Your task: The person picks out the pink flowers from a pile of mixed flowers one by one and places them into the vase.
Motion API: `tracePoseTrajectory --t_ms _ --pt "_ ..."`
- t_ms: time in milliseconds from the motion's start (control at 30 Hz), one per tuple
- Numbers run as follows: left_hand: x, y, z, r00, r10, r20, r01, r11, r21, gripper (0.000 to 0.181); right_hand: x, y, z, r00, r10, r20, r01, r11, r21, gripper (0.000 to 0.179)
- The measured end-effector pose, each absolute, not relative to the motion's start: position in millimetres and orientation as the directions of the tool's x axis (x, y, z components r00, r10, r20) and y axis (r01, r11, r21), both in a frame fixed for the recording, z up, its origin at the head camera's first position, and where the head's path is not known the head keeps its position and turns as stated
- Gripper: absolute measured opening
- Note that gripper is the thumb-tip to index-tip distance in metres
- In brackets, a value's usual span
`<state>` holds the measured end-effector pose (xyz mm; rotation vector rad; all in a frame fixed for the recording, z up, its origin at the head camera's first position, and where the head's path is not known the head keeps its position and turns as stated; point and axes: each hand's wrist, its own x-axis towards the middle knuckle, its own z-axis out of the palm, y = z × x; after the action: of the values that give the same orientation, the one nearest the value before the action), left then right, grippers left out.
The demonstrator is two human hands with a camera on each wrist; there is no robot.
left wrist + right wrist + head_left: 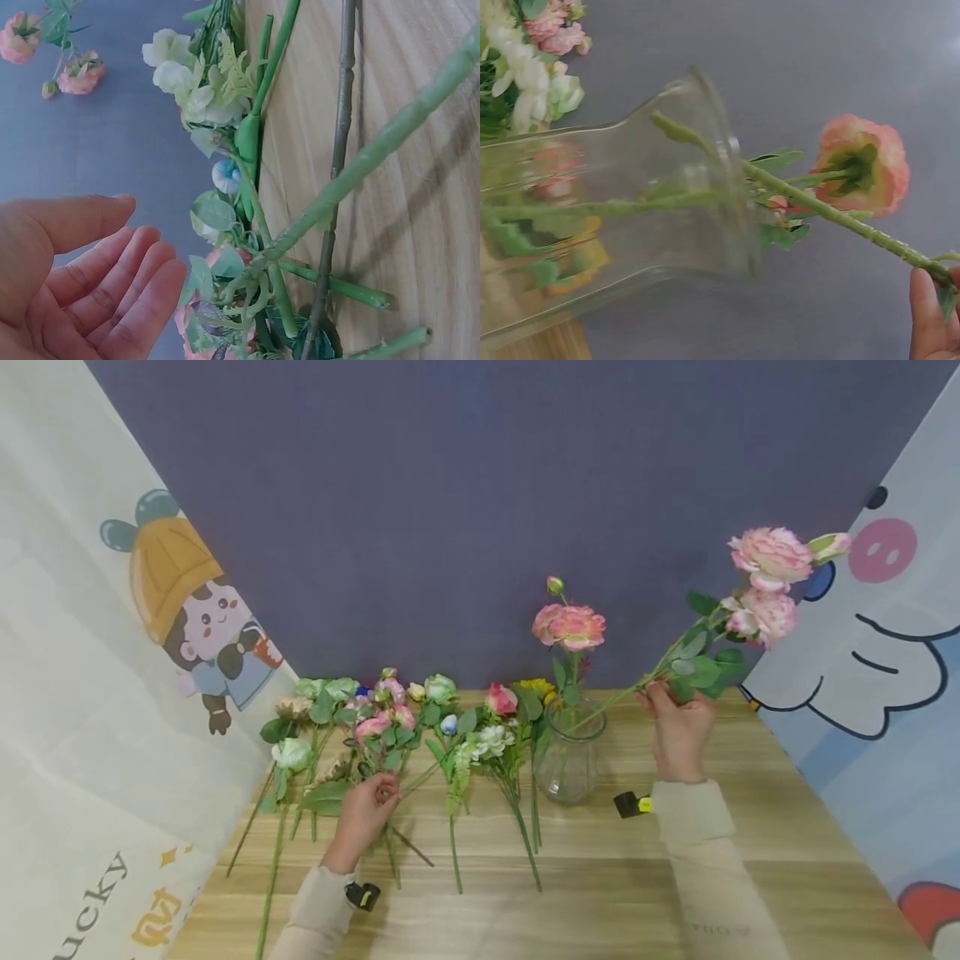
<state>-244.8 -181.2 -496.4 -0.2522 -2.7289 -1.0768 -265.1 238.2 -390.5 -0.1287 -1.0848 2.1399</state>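
My right hand (681,731) pinches the green stem of a pale pink peony spray (770,557), which has two full blooms and a bud. In the right wrist view, the lower end of that stem (829,212) reaches through the mouth of the clear glass vase (705,97). A coral-pink flower (570,627) with a small bud stands in the vase. My left hand (365,814) is over the stems of the flowers lying on the table, beside a pink spray (386,722). In the left wrist view, its fingers (150,300) are loosely bent, with nothing between them and the thumb.
Several loose stems lie left of the vase: a white-green rose (292,753), white blossoms (492,741), a deep pink rosebud (500,699) and a yellow flower (538,688). A dark panel (480,510) rises behind the wooden table (600,893). Printed cloths hang at both sides.
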Motion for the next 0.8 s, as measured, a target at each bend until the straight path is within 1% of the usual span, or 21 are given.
tracePoseTrajectory --t_ms 100,300,467,633,800 --pt "-244 -182 -497 -0.966 0.078 0.246 0.226 0.716 0.660 0.018 -266 236 -396 -0.737 0.633 0.235 -0.548 -0.357 -0.757 0.013" --pt "-243 -183 -498 -0.965 0.079 0.249 0.229 0.714 0.661 0.018 -269 232 -406 -0.744 0.629 0.225 -0.530 -0.352 -0.771 0.017" --pt "-244 -182 -498 -0.973 0.066 0.221 0.200 0.719 0.665 0.019 -270 227 -413 -0.766 0.602 0.224 -0.490 -0.322 -0.810 0.014" --pt "-244 -183 -500 -0.976 0.047 0.212 0.179 0.726 0.664 0.018 -270 222 -419 -0.783 0.588 0.204 -0.433 -0.279 -0.857 0.006" --pt "-242 -185 -499 -0.982 0.022 0.187 0.145 0.723 0.675 0.020 -268 217 -425 -0.790 0.587 0.176 -0.346 -0.191 -0.919 0.005"
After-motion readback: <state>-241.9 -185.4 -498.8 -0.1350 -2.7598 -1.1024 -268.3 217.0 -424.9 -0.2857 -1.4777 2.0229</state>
